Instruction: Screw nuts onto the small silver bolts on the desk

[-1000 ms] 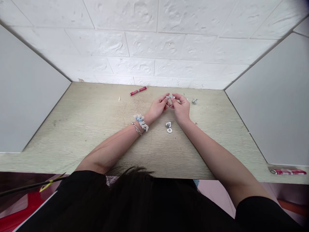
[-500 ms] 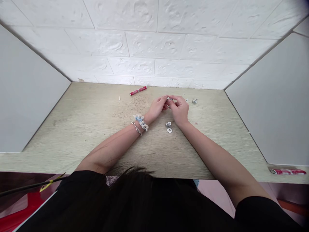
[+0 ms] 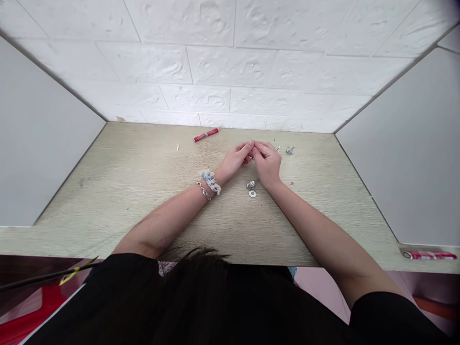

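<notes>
My left hand [image 3: 235, 159] and my right hand [image 3: 266, 163] meet fingertip to fingertip over the far middle of the wooden table [image 3: 143, 191]. Between the fingertips they pinch a small metal part, almost fully hidden by the fingers. Just below my right hand lie a small metal nut [image 3: 250, 184] and a flat washer [image 3: 252, 194]. Two more small metal pieces [image 3: 289, 150] lie to the right of my right hand. My left wrist wears a chain bracelet and a cloth band [image 3: 209, 182].
A red pen-like tube [image 3: 205, 135] lies near the back wall. Another red tube [image 3: 429, 255] rests at the table's front right corner. Grey panels stand at both sides, a white brick wall behind. A small pale scrap [image 3: 177, 146] lies left of the hands.
The hands have closed together; the metal part that showed between the fingertips a second ago is now covered. My right hand shifted slightly left.
</notes>
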